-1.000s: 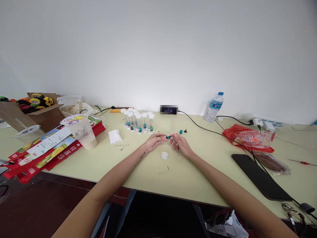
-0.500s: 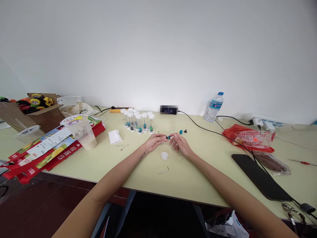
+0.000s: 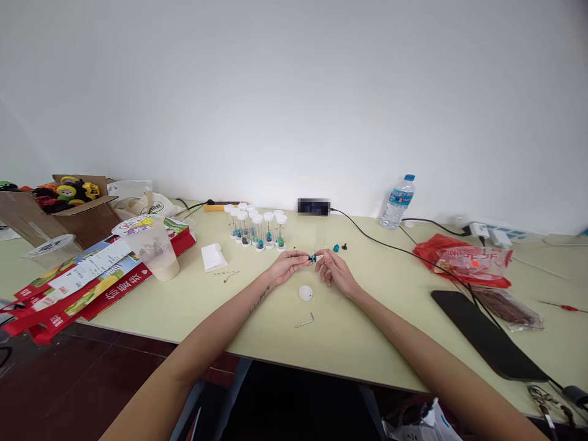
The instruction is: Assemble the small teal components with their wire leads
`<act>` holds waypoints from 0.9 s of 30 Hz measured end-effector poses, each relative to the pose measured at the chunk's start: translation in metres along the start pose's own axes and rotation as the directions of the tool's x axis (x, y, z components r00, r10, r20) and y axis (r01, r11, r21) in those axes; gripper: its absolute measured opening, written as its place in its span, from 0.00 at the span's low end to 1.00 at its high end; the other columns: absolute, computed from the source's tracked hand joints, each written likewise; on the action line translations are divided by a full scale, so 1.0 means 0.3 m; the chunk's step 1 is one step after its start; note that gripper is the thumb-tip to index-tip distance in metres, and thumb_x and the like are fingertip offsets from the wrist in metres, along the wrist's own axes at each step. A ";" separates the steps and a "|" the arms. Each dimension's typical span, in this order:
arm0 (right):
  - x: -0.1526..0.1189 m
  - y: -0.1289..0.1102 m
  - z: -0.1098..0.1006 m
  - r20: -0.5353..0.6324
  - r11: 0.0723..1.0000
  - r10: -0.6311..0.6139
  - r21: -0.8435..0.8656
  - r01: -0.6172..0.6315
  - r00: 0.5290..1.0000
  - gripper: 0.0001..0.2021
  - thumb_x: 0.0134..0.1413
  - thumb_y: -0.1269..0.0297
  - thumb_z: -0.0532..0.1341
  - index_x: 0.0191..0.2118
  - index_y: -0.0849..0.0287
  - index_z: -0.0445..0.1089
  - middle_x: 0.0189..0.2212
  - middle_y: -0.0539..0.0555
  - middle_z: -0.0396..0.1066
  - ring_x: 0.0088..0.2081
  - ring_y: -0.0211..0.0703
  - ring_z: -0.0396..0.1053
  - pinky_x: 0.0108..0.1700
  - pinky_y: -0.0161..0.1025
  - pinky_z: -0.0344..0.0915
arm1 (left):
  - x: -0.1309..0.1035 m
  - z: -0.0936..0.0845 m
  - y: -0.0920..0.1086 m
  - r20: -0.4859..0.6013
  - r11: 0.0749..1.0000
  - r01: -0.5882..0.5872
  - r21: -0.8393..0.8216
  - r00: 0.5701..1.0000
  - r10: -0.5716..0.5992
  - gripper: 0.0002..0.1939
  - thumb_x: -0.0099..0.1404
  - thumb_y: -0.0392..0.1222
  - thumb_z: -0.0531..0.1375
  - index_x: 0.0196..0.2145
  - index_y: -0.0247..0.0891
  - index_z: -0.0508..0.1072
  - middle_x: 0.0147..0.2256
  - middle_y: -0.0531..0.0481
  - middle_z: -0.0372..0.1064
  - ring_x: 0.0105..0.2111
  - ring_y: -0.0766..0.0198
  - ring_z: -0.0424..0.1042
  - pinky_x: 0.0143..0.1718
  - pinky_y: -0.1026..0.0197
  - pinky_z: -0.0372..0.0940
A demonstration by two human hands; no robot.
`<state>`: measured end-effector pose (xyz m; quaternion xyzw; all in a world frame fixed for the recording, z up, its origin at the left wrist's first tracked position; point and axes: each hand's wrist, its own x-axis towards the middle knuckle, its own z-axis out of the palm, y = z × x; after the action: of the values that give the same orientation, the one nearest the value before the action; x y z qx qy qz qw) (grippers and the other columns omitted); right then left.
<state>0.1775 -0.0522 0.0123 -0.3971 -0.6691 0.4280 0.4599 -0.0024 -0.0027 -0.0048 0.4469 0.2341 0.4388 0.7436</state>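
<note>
Between my two hands, over the middle of the table, is a small blue-and-black part (image 3: 313, 258), too small to make out in detail. My left hand (image 3: 287, 267) pinches it from the left with thumb and fingertips. The fingers of my right hand (image 3: 337, 271) are curled, with the tips closed on its right side. Below my hands lie a small round white disc (image 3: 305, 293) with a dark speck on it and an L-shaped hex key (image 3: 305, 321). Past my right hand sit a small blue piece (image 3: 337, 248) and a small black screw-like piece (image 3: 344, 246).
Several clear tubes with white caps (image 3: 259, 233) stand behind my left hand. A plastic cup (image 3: 158, 254) rests on red packaging (image 3: 124, 291) at left. A phone (image 3: 313, 207) leans by the wall. At right are a water bottle (image 3: 397, 205), cables, and a black slab (image 3: 487, 334).
The view has tilted slightly, so the scene sits a little lower. My hands stay together at the small part, which shows a slightly different side; the right fingertips have shifted a little.
</note>
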 end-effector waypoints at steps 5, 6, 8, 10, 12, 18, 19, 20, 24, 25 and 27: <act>0.000 -0.004 0.000 0.002 1.000 0.008 0.005 -0.008 1.000 0.19 0.57 0.49 0.45 0.45 0.57 0.60 0.27 0.51 0.65 0.20 0.33 0.63 0.14 0.27 0.56 | -0.001 0.002 0.001 0.001 1.000 0.006 0.004 1.000 -0.006 0.11 0.50 0.32 0.64 0.33 0.29 0.72 0.31 0.46 0.72 0.35 0.65 0.73 0.47 0.62 0.62; 0.000 -0.005 0.000 -0.001 1.000 0.007 0.006 -0.007 1.000 0.19 0.57 0.49 0.45 0.45 0.57 0.60 0.27 0.51 0.65 0.20 0.33 0.63 0.14 0.27 0.55 | -0.001 0.001 0.001 0.003 1.000 0.005 0.004 1.000 -0.005 0.11 0.50 0.32 0.64 0.34 0.29 0.72 0.31 0.46 0.72 0.35 0.64 0.73 0.47 0.62 0.62; -0.001 -0.008 -0.001 -0.001 1.000 0.008 0.004 -0.008 1.000 0.20 0.57 0.49 0.46 0.45 0.57 0.60 0.27 0.51 0.65 0.20 0.33 0.62 0.14 0.27 0.56 | 0.000 0.000 0.000 0.008 1.000 0.002 0.003 1.000 -0.002 0.11 0.50 0.33 0.64 0.34 0.29 0.72 0.32 0.46 0.72 0.35 0.64 0.73 0.47 0.63 0.63; -0.002 -0.011 -0.001 0.005 1.000 0.016 0.002 -0.016 1.000 0.20 0.56 0.48 0.46 0.44 0.58 0.61 0.26 0.51 0.65 0.20 0.33 0.63 0.14 0.27 0.56 | 0.001 -0.001 -0.001 0.020 1.000 -0.001 0.006 1.000 0.001 0.12 0.50 0.33 0.64 0.34 0.29 0.72 0.32 0.46 0.72 0.35 0.64 0.73 0.46 0.64 0.63; -0.003 -0.014 -0.001 0.004 1.000 0.021 0.005 -0.021 1.000 0.21 0.56 0.47 0.46 0.45 0.58 0.60 0.26 0.51 0.65 0.20 0.33 0.62 0.14 0.28 0.56 | 0.001 -0.001 -0.001 0.029 1.000 -0.003 0.011 1.000 0.002 0.12 0.50 0.34 0.64 0.34 0.29 0.72 0.33 0.46 0.72 0.36 0.63 0.72 0.45 0.64 0.63; -0.005 -0.019 0.001 0.005 1.000 0.015 0.007 -0.015 1.000 0.20 0.56 0.48 0.46 0.44 0.58 0.60 0.26 0.51 0.64 0.20 0.33 0.62 0.14 0.27 0.56 | -0.004 0.005 0.004 0.018 1.000 -0.003 0.014 1.000 0.003 0.12 0.50 0.33 0.64 0.34 0.29 0.72 0.33 0.45 0.72 0.35 0.64 0.73 0.46 0.63 0.63; -0.005 -0.019 0.001 0.010 1.000 0.021 0.006 -0.021 1.000 0.20 0.56 0.48 0.45 0.44 0.58 0.60 0.26 0.51 0.64 0.20 0.33 0.62 0.14 0.27 0.56 | -0.005 0.006 0.004 0.016 1.000 -0.001 0.017 1.000 0.000 0.12 0.50 0.33 0.64 0.34 0.29 0.72 0.33 0.45 0.72 0.35 0.64 0.73 0.46 0.63 0.63; -0.005 -0.020 0.001 0.012 1.000 0.024 0.005 -0.024 1.000 0.20 0.56 0.48 0.45 0.44 0.58 0.60 0.26 0.51 0.64 0.20 0.33 0.62 0.14 0.27 0.56 | -0.005 0.007 0.005 0.012 1.000 0.001 0.018 1.000 -0.001 0.12 0.50 0.33 0.64 0.34 0.29 0.72 0.32 0.45 0.72 0.35 0.64 0.73 0.46 0.63 0.63; -0.005 -0.021 0.000 0.007 1.000 0.012 0.006 -0.012 1.000 0.20 0.57 0.48 0.45 0.46 0.57 0.58 0.27 0.51 0.64 0.20 0.33 0.62 0.14 0.27 0.56 | -0.005 0.008 0.004 0.001 1.000 0.002 0.010 1.000 -0.002 0.11 0.50 0.33 0.64 0.34 0.29 0.72 0.32 0.45 0.72 0.35 0.65 0.73 0.47 0.62 0.62; -0.005 -0.020 0.000 0.011 1.000 0.011 0.005 -0.011 1.000 0.20 0.57 0.48 0.45 0.45 0.58 0.59 0.27 0.51 0.64 0.20 0.33 0.62 0.14 0.27 0.56 | -0.004 0.007 0.004 0.003 1.000 0.002 0.009 1.000 -0.002 0.11 0.50 0.33 0.64 0.33 0.29 0.72 0.32 0.46 0.72 0.35 0.65 0.73 0.47 0.62 0.62; -0.005 -0.018 0.000 0.018 1.000 0.017 0.003 -0.017 1.000 0.20 0.57 0.48 0.45 0.44 0.58 0.60 0.27 0.51 0.64 0.20 0.33 0.62 0.14 0.27 0.56 | -0.004 0.006 0.003 0.008 1.000 0.003 0.010 1.000 -0.003 0.11 0.50 0.33 0.64 0.33 0.29 0.72 0.32 0.45 0.72 0.35 0.65 0.73 0.47 0.62 0.62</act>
<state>0.1772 -0.0553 0.0172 -0.3982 -0.6692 0.4362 0.4509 -0.0021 -0.0042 -0.0031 0.4519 0.2339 0.4347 0.7430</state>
